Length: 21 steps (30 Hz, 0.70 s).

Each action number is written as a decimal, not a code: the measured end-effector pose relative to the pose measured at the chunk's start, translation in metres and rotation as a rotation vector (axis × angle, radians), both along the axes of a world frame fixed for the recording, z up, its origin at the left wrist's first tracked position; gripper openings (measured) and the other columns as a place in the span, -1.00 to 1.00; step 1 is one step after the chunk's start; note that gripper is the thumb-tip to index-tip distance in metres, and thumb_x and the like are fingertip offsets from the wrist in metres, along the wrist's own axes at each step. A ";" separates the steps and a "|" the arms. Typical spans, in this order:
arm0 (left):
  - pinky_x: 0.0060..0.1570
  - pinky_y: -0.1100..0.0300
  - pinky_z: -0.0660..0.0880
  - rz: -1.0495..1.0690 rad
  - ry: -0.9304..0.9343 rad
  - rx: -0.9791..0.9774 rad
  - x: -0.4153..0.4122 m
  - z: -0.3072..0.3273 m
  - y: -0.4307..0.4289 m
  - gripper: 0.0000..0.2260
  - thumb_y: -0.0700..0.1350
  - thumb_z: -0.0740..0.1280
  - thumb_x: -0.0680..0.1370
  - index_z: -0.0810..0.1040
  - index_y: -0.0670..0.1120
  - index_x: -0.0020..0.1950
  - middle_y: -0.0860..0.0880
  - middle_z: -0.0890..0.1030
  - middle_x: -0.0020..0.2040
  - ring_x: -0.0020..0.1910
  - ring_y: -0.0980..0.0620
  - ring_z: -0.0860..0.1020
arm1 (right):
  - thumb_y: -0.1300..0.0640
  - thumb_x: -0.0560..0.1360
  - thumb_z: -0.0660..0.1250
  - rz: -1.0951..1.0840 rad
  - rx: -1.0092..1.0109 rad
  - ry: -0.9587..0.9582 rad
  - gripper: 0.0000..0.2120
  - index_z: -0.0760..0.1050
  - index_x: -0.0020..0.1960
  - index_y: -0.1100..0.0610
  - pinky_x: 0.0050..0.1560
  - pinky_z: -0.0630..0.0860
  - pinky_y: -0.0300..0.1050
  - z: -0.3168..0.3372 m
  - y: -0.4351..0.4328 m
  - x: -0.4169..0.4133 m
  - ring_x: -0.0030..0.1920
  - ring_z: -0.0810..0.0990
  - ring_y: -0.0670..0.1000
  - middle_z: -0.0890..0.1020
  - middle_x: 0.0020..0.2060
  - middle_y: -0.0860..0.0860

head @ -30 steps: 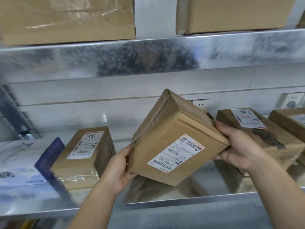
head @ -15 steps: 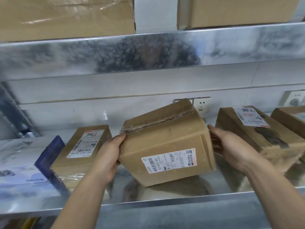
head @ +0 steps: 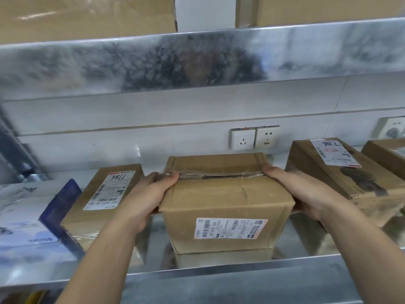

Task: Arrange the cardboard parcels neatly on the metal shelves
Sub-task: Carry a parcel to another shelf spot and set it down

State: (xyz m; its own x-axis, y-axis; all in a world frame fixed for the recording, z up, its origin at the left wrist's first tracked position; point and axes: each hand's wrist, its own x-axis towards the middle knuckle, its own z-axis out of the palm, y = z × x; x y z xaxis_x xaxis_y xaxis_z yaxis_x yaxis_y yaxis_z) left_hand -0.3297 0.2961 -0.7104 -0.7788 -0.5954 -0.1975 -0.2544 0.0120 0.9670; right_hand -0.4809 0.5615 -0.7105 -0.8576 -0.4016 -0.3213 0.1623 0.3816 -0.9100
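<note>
Parcel sits mid-view on the shelf with its label facing the camera. Its base looks to be down on the metal, though I cannot tell whether its full weight has landed. The left hand clasps its 9 o'clock side with the thumb over the taped top seam, and the right hand clasps the 3 o'clock side likewise. Each grip is curled round the parcel's upper edge.

To finish well, I judge, square its front face to the shelf lip. Keep even gaps to the left parcel at 9 o'clock and the right parcel at 3 o'clock, neither of which touches it. Let go only once it sits flat.

A blue-white box lies beyond the left parcel. The top shelf at 12 o'clock carries two upper parcels. All are taped shut, so their contents are hidden.
</note>
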 end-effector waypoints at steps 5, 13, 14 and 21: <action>-0.10 0.09 0.54 -0.009 -0.004 0.028 -0.006 -0.004 0.000 -0.76 0.05 0.43 0.56 0.66 -0.07 0.13 -0.08 0.72 -0.04 -0.09 -0.06 0.67 | -0.30 0.48 0.39 -0.003 0.012 0.043 -0.44 0.70 0.05 0.22 -0.21 0.60 -0.04 -0.002 -0.003 -0.005 -0.17 0.72 0.13 0.75 -0.14 0.19; 0.11 -0.01 0.56 -0.047 0.007 -0.012 -0.012 -0.004 -0.003 -0.88 -0.13 0.38 0.61 0.69 -0.13 0.05 -0.11 0.75 -0.03 0.01 -0.13 0.69 | -0.18 0.55 0.37 0.058 0.066 0.122 -0.54 0.70 -0.02 0.24 -0.32 0.54 -0.13 -0.003 -0.007 -0.014 -0.29 0.68 0.10 0.73 -0.25 0.16; 0.06 0.03 0.56 -0.053 0.009 -0.025 -0.013 -0.004 -0.004 -0.89 -0.15 0.37 0.61 0.69 -0.12 0.03 -0.09 0.75 -0.06 -0.03 -0.10 0.69 | -0.18 0.55 0.37 0.065 0.080 0.136 -0.54 0.69 -0.04 0.24 -0.34 0.52 -0.13 -0.004 -0.008 -0.016 -0.30 0.67 0.09 0.71 -0.28 0.14; -0.10 0.14 0.54 -0.058 0.017 -0.056 -0.016 -0.005 -0.005 -0.92 -0.19 0.38 0.60 0.67 -0.13 0.02 -0.11 0.74 -0.08 -0.12 -0.05 0.67 | -0.24 0.51 0.39 0.078 0.143 0.192 -0.48 0.70 -0.11 0.27 -0.18 0.56 -0.02 -0.003 -0.010 -0.017 -0.17 0.73 0.22 0.74 -0.20 0.23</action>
